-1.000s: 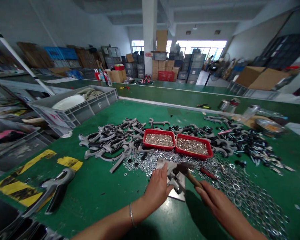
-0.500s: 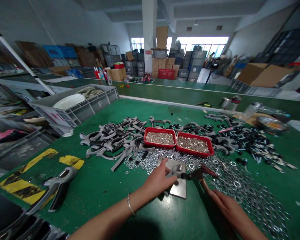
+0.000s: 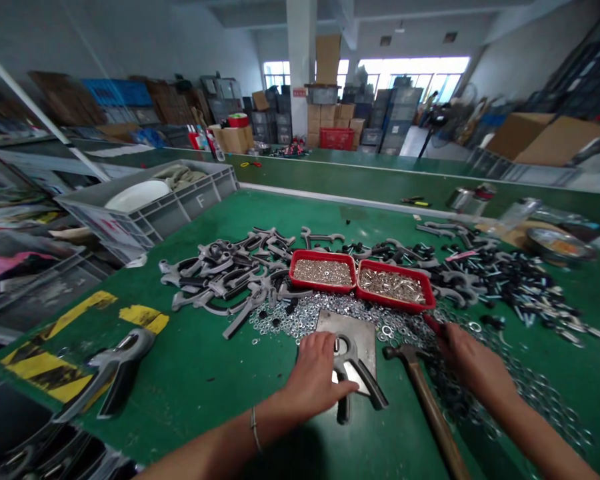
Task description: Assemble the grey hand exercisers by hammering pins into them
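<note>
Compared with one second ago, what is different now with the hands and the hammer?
The right hand let go of the hammer, which now lies on the green table, and moved right onto the washers. The left hand stayed on the grey clamp part on the metal plate. The red trays did not move.

Green felt table [image 3: 205,387]; two red plastic rectangular trays [image 3: 320,289]; yellow-and-black striped tape patch [image 3: 40,370] at left edge; grey ribbed plastic crate [image 3: 180,213]; brown wooden hammer handle [image 3: 433,413].
</note>
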`<move>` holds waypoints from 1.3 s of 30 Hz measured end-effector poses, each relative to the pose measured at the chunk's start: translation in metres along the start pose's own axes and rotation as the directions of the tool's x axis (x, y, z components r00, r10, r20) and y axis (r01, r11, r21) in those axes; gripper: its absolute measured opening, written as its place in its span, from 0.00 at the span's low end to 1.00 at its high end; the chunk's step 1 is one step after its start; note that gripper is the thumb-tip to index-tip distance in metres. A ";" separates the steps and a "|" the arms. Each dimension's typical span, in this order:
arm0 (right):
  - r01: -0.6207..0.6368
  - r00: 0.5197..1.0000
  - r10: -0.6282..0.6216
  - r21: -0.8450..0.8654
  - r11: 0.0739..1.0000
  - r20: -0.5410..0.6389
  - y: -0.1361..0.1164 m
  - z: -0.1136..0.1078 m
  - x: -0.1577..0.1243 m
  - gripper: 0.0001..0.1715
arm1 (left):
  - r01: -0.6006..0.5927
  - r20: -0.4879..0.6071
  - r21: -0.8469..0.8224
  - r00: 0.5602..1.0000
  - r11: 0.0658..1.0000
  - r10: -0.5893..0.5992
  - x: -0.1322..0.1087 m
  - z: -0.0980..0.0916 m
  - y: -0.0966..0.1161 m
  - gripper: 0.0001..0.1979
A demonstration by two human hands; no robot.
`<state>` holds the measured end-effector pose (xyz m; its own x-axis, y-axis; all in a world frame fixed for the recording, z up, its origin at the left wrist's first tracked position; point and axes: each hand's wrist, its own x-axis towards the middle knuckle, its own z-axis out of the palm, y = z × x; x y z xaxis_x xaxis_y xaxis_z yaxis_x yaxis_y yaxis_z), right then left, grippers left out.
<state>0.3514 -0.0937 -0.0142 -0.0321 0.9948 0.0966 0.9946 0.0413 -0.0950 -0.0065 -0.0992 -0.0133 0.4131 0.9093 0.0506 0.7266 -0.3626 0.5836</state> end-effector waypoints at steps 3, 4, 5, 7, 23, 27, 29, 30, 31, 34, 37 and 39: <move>-0.126 0.985 0.148 0.221 0.967 -0.088 -0.025 -0.028 0.009 0.13 | -0.029 0.024 0.037 0.999 0.999 0.029 0.012 0.005 0.007 0.27; -0.167 0.975 0.209 0.374 0.912 -0.075 -0.041 -0.035 0.011 0.15 | -0.047 0.035 0.034 0.998 0.998 0.045 0.016 0.003 0.007 0.23; -0.193 0.968 0.248 0.552 0.811 -0.027 -0.059 -0.040 0.012 0.16 | -0.057 0.038 0.030 0.998 0.998 0.056 0.018 0.001 0.005 0.22; -0.212 0.963 0.254 0.832 0.514 0.088 -0.098 -0.040 0.011 0.18 | -0.046 0.029 0.029 0.999 0.999 0.045 0.018 -0.005 0.002 0.26; -0.204 0.976 0.155 0.902 0.381 0.156 -0.172 0.017 -0.005 0.16 | 0.008 0.024 0.023 1.000 1.000 -0.009 -0.003 -0.002 -0.005 0.23; -0.098 0.995 0.065 0.658 0.746 0.075 -0.179 0.015 -0.001 0.18 | -0.007 0.023 0.034 1.000 0.999 0.007 -0.005 -0.001 -0.005 0.22; -0.021 0.999 -0.009 0.564 0.826 0.051 -0.184 0.011 0.006 0.17 | 0.003 0.043 0.045 0.999 0.999 -0.005 -0.004 -0.003 -0.004 0.22; 0.011 0.998 -0.042 0.553 0.833 0.043 -0.186 0.008 0.010 0.15 | 0.010 0.057 0.053 0.998 0.999 -0.013 -0.003 -0.004 -0.003 0.22; 0.042 0.997 -0.071 0.560 0.828 0.031 -0.187 0.004 0.014 0.14 | 0.019 0.069 0.062 0.997 0.998 -0.023 -0.002 -0.005 -0.002 0.22; 0.089 0.993 -0.120 0.678 0.730 -0.001 -0.191 -0.010 0.016 0.15 | 0.033 0.081 0.091 0.996 0.995 -0.040 0.000 -0.007 0.002 0.23; 0.023 0.996 -0.080 0.844 0.535 0.024 -0.186 -0.023 0.012 0.24 | 0.034 0.069 0.125 0.997 0.992 -0.043 -0.003 -0.004 0.004 0.22; -0.057 0.995 -0.050 0.913 0.405 0.085 -0.174 -0.026 0.014 0.28 | 0.022 0.074 0.130 0.997 0.991 -0.031 -0.004 -0.005 0.004 0.23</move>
<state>0.1804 -0.0898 0.0298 -0.0905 0.9958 0.0167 0.3145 0.0444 -0.9482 -0.0083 -0.1035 -0.0077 0.4293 0.9027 -0.0275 0.8007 -0.3663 0.4740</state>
